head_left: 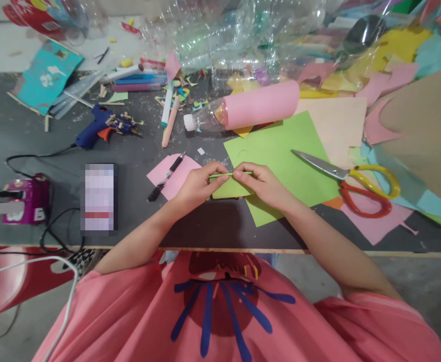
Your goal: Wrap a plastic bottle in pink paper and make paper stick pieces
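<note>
Between my hands, just above the table, is a small piece of light green paper [232, 189] with its far edge folded or rolled over. My left hand [197, 186] pinches that edge from the left, thumb and fingers closed on it. From the right, my right hand [261, 182] pinches the same edge, the thumbs close together. Partly under my right hand lies a larger green sheet [280, 156]. Left of my left hand, a black pen [166, 177] rests on a pink paper piece [182, 183].
Scissors [343, 176] with red and yellow handles lie at right. Behind are a pink-wrapped plastic bottle [261, 106], markers [141, 80] and paper scraps. A blue glue gun [95, 125], a phone [99, 198] and a purple box [26, 201] with cables are at left.
</note>
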Tool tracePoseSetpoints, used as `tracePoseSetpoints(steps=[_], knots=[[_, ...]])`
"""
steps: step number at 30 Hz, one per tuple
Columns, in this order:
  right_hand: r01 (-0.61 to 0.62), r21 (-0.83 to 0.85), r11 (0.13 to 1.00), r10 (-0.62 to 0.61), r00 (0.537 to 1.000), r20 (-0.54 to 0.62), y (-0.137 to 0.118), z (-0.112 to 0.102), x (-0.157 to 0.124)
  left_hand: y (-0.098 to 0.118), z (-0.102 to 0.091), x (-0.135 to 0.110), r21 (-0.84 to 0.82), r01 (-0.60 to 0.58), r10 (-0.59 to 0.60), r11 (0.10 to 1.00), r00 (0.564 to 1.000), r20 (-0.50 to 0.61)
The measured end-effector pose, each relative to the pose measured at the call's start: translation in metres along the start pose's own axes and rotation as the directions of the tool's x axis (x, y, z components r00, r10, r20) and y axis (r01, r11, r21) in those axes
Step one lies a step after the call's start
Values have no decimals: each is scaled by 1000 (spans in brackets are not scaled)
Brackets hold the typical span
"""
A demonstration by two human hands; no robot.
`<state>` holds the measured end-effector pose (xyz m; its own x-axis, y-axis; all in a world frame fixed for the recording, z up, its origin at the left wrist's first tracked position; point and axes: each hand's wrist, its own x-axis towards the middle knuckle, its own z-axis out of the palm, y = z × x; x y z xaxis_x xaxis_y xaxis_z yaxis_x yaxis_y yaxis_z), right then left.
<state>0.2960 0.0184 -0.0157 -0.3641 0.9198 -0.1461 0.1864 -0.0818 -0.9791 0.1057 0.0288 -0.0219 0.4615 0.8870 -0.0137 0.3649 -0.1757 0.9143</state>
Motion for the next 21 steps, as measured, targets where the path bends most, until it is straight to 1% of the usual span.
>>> tracePoseSetpoints(steps=[2,7,12,17,21], knots=[[11,-6,1000,-11,1000,-1,1,0,0,0,0,0,-21,9,-9,1000,1000,0],[19,-2,1000,-19,1000,-10,-1,1,-1,3,0,1,-56,76,-75,996,997,29],[26,0,1000,-26,999,23,-2,2,-2,6,1,0,-44,38,-37,998,999,13],[31,6,999,-32,999,39,-1,5,-2,7,-1,0,-17,91,-90,996,994,66],[22,6,1000,-22,999,36,0,5,-2,7,-2,1,-11,72,-71,997,995,72]])
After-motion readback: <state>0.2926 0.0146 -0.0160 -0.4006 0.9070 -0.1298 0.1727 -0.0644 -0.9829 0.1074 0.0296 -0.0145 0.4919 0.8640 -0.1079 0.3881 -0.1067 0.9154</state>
